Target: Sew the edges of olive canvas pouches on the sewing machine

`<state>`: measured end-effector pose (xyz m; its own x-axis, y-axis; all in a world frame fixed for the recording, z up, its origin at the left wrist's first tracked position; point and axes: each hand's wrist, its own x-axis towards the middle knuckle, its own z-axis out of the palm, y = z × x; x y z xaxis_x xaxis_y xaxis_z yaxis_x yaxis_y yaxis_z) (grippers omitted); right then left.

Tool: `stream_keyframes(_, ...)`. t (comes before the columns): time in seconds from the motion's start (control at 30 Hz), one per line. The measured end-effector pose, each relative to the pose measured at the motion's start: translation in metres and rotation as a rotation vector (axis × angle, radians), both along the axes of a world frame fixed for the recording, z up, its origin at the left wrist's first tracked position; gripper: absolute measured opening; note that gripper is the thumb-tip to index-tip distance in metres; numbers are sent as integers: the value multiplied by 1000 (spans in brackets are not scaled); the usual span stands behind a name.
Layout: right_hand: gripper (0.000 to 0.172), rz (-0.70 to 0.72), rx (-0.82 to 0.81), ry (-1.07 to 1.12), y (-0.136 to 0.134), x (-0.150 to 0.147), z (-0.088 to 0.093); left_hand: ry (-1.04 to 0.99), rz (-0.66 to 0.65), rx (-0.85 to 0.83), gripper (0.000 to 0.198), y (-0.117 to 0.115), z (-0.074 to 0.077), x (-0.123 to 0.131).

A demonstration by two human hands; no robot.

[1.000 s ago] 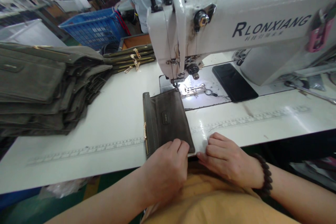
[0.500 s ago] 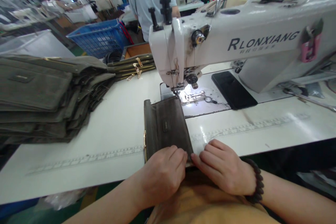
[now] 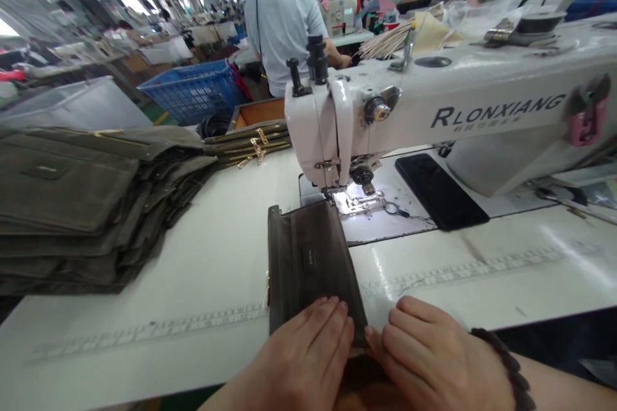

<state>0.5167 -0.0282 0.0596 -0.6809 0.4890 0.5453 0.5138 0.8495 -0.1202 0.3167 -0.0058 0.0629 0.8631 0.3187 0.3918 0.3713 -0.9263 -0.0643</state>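
Observation:
A dark olive zippered pouch [image 3: 315, 253] with a small label lies flat on the white table, its far edge under the needle area of the sewing machine [image 3: 332, 167]. A gold zipper runs along its left side. My left hand [image 3: 308, 356] rests on the pouch's near part, its fingers stretched out flat and close together. At the near right corner, my right hand [image 3: 429, 353] has its fingers curled, with thumb and forefinger at the pouch's edge. The pouch's nearest edge is partly hidden by both hands.
Stacked olive fabric pieces [image 3: 67, 199] lie at left, with more zippered pieces [image 3: 255, 141] behind. A black phone [image 3: 438, 189] lies right of the needle. Pink-handled snippers [image 3: 589, 112] hang on the machine. Beyond are a blue crate [image 3: 193, 93] and a person [image 3: 284, 26].
My left hand's fingers have gone from curled to laid flat on the pouch. My right hand stays at the corner. The camera has tilted up, so the scene sits lower.

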Motion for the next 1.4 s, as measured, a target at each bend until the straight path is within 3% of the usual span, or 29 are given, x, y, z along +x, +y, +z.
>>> stream_keyframes(0.13,34,-13,-64,-81,8,-3,-2,-31,5,0,36,6,-7,3)
stream_keyframes(0.43,14,79,-117,-292,37,-5,1,5,-3,7,37,32,-8,7)
stream_keyframes(0.67,20,121,-98,-330,62,-7,5,22,-17,19,30,51,-16,5)
stream_keyframes(1.17,31,25,-64,-267,99,1,-14,38,-40,62,27,95,-24,2)
stream_keyframes(1.4,34,-127,-52,-221,112,-3,-19,69,-52,101,27,112,-25,4)
